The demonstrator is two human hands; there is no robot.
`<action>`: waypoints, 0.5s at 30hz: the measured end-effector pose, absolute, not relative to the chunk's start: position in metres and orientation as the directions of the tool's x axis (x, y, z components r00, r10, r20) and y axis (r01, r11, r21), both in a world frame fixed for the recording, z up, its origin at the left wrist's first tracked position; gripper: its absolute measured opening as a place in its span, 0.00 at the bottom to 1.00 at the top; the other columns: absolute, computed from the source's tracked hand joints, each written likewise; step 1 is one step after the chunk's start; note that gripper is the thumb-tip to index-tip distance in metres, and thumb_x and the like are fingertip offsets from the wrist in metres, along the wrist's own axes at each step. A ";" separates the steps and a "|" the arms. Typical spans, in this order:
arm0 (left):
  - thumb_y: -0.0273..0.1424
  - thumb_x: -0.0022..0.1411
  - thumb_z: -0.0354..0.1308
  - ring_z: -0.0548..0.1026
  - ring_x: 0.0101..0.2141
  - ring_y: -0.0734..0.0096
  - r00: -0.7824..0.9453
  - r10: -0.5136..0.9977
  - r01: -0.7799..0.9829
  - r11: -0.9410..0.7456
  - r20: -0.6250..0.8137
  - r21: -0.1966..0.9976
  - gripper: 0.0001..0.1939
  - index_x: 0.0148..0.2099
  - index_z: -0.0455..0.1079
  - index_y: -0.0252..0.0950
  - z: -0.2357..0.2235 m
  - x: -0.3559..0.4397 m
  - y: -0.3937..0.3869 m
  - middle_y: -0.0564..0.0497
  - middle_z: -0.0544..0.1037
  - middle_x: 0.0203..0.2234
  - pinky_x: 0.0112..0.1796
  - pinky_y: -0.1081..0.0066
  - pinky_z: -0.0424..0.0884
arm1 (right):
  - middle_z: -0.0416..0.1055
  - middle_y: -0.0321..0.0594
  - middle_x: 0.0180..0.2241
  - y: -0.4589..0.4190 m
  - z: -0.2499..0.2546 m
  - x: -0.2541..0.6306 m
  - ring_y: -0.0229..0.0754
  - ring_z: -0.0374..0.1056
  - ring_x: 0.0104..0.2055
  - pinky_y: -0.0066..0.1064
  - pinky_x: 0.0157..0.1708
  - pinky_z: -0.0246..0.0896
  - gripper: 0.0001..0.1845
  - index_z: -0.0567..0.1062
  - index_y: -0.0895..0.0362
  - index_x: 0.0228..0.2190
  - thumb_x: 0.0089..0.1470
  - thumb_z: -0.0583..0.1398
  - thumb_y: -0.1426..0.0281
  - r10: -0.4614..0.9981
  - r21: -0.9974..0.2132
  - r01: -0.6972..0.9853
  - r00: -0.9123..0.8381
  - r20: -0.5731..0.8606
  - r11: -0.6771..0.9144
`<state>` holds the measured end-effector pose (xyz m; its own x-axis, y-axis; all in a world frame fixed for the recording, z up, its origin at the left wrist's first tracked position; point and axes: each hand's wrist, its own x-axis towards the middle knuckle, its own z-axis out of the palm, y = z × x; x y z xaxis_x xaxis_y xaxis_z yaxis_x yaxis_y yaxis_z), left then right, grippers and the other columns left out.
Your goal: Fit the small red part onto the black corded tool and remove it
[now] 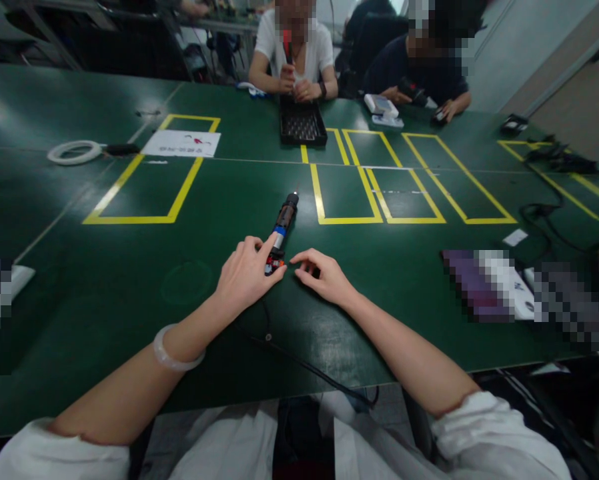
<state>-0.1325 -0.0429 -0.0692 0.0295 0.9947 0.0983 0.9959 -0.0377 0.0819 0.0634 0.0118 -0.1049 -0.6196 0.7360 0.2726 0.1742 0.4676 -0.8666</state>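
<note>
My left hand grips the rear part of an opened electric screwdriver, with thumb and index finger around it. Its slim body lies on the green table and points away from me, with a metal tip, a brownish section and a blue band. Small red and orange parts show at its rear end, between the fingers of that hand. My right hand is just to the right, apart from the tool, with loosely bent fingers and nothing visible in them. A black cord trails from beneath my left hand toward the table's front edge.
Yellow tape rectangles mark the green table. Across it, one person holds a red-and-black tool above a black tray; another person handles dark objects. A paper sheet and white coil lie left.
</note>
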 end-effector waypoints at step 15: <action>0.56 0.64 0.43 0.63 0.54 0.38 -0.294 0.954 0.950 0.298 -0.053 0.096 0.42 0.72 0.47 0.39 -0.063 -0.257 -0.026 0.31 0.59 0.57 0.47 0.45 0.68 | 0.69 0.38 0.36 0.017 -0.108 0.068 0.34 0.65 0.32 0.27 0.33 0.61 0.07 0.75 0.56 0.39 0.59 0.58 0.72 0.730 -0.870 0.176 -0.633 0.258 0.460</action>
